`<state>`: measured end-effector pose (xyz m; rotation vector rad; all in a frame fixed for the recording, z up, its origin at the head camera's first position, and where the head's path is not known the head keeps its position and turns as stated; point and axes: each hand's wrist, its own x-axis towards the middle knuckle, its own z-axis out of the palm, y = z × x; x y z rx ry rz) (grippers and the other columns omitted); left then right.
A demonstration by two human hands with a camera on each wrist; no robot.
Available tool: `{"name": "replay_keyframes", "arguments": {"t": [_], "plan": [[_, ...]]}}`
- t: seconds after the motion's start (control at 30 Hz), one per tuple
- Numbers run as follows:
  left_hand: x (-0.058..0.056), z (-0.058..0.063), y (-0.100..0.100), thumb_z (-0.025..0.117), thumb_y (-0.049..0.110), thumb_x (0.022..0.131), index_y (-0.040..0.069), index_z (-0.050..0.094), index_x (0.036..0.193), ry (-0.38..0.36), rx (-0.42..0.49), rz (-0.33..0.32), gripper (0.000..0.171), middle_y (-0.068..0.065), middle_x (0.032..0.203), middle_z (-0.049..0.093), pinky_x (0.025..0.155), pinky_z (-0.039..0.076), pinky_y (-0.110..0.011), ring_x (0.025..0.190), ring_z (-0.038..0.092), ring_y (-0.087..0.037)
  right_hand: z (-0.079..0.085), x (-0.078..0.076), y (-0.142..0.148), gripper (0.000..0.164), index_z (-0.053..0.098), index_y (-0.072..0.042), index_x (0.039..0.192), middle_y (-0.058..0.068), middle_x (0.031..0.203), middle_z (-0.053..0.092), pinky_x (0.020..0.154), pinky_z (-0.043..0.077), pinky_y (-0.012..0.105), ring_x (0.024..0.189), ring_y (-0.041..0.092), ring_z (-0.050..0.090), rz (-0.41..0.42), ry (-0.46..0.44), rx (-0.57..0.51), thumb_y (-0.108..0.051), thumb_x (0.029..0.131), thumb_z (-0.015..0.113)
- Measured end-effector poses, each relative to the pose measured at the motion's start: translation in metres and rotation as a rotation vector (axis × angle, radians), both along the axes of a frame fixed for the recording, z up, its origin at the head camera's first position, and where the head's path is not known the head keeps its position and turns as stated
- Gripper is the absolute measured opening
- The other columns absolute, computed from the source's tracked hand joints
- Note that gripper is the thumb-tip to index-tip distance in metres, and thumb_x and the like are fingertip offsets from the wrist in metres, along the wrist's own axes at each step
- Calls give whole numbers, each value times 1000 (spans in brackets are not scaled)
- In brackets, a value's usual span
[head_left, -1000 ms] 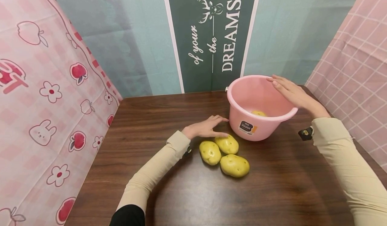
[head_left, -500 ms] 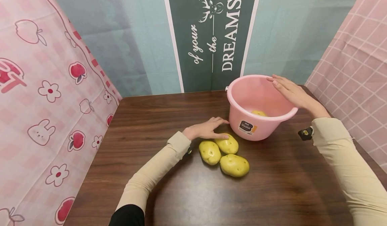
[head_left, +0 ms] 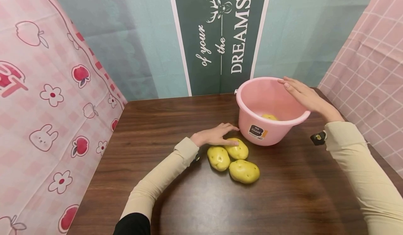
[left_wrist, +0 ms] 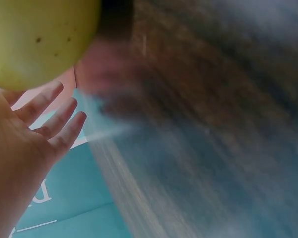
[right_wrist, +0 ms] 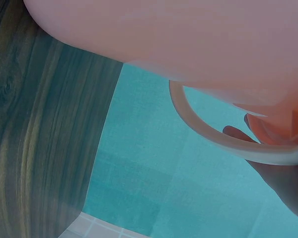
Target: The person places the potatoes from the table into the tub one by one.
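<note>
My left hand (head_left: 212, 134) reaches over the far potato (head_left: 238, 151) of a group of three on the table, its thumb lying over the top. Its other fingers stretch toward the foot of the pink bucket (head_left: 264, 135). In the left wrist view those fingers are loosely extended beside the big yellow potato (left_wrist: 37, 39). My right hand (head_left: 303, 95) rests flat along the bucket's right rim. In the right wrist view part of that hand (right_wrist: 283, 181) shows behind the bucket's hanging handle (right_wrist: 203, 130). Inside the bucket, a yellow potato (head_left: 269, 117) shows in part.
Two more potatoes, a left one (head_left: 218, 158) and a near one (head_left: 244, 172), lie close to the far potato. The dark wooden table (head_left: 132, 151) meets a green backdrop (head_left: 145, 53) behind. Pink patterned cloths stand on the left and right sides.
Slight shift only: the left hand's fingers lower a little beside the bucket's foot and its thumb settles over the far potato. The right hand, bucket and potatoes stay put.
</note>
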<state>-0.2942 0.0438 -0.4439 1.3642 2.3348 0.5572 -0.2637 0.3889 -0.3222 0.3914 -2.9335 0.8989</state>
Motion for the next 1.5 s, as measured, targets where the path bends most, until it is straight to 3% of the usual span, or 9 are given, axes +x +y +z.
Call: {"name": "replay_keyframes", "arguments": {"t": [0.13, 0.83, 1.5], "plan": [[2, 0, 1, 48, 65, 84, 22, 33, 142, -7, -1, -17, 73, 3, 139, 36, 111, 23, -38, 135, 25, -19, 0, 0, 0, 51, 31, -14, 145, 16, 153, 14, 102, 5, 67, 139, 42, 7, 6, 5, 2, -38, 101, 23], [11, 1, 5, 47, 66, 84, 23, 39, 138, 29, -20, -49, 69, 7, 131, 38, 104, 32, -32, 125, 30, -10, 2, 0, 0, 50, 31, -14, 145, 16, 153, 14, 102, 5, 68, 140, 41, 7, 6, -1, -4, -38, 101, 25], [17, 3, 7, 48, 66, 83, 26, 45, 134, 27, -50, -71, 65, 10, 127, 41, 103, 33, -30, 122, 35, -11, 1, 0, 0, 49, 30, -16, 146, 16, 153, 14, 102, 4, 68, 139, 41, 6, 21, 4, -16, -36, 101, 24]]}}
